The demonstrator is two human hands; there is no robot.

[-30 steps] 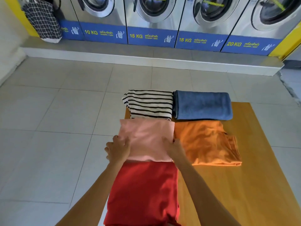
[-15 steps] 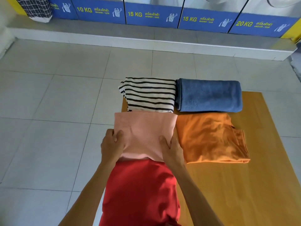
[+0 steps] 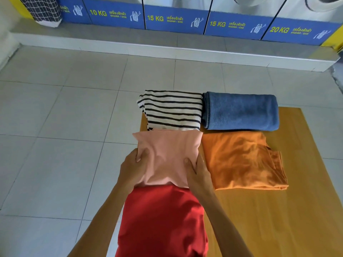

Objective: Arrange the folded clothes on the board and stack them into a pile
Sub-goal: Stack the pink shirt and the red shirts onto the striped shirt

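Gripping the pink garment (image 3: 167,154) for stacking

My left hand (image 3: 132,166) and right hand (image 3: 197,172) pinched its side edges; I judged an even, level lift would keep the fold.

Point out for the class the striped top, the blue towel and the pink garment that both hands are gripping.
striped top (image 3: 172,110), head view, middle of its top face.
blue towel (image 3: 241,111), head view, centre of its upper surface.
pink garment (image 3: 168,154), head view, bare cloth between the two hands.
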